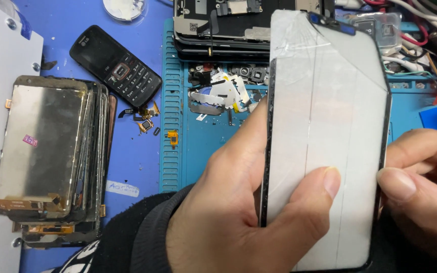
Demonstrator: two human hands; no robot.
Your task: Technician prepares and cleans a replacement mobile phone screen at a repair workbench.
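Note:
I hold a cracked phone screen panel (324, 126) upright in front of me, its pale back side facing the camera, with black edges and fracture lines across the top. My left hand (228, 212) grips its lower left edge, thumb pressed across the pale surface. My right hand (423, 182) pinches the lower right edge, thumb tip against the rim.
A stack of old display panels (46, 156) lies at the left on the blue table. A black keypad phone (115, 65) lies beyond it. A teal work mat (198, 141) holds small metal parts and flex pieces (218, 96). Opened phones (218, 25) and cables (426, 30) sit at the back.

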